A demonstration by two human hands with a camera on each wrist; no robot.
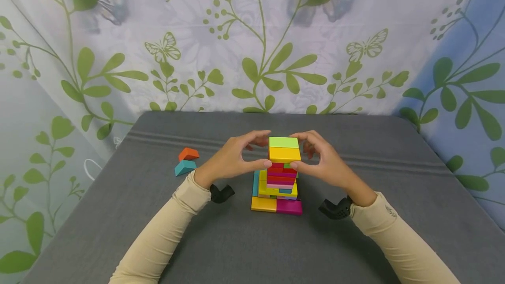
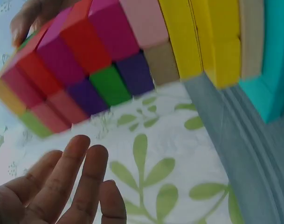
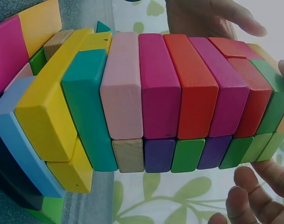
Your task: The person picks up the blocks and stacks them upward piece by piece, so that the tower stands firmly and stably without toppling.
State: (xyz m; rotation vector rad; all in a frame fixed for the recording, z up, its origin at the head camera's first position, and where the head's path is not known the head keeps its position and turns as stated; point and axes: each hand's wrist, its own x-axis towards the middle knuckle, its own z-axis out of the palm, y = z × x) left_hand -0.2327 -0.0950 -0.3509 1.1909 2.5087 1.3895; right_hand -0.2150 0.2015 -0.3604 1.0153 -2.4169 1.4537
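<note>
A tower of colourful wooden blocks [image 1: 282, 174] stands in the middle of the table. A lime block [image 1: 283, 142] and a yellow block [image 1: 284, 154] lie side by side on top. My left hand [image 1: 243, 154] is at the tower's left side, thumb and index finger spread near the top; in the left wrist view its other fingers [image 2: 93, 172] are loose and apart from the blocks. On the right side, my right hand [image 1: 321, 157] has its thumb and index finger at the upper blocks' front and back edges. Beneath them, a green block [image 3: 273, 88] shows in the right wrist view.
To the left on the grey table [image 1: 118, 214] lie an orange block [image 1: 188, 154] and a teal block [image 1: 185, 168]. The tower's wider base includes a flat yellow block [image 1: 263, 204] and a magenta block [image 1: 289, 207]. A leaf-patterned curtain [image 1: 189, 56] hangs behind the table.
</note>
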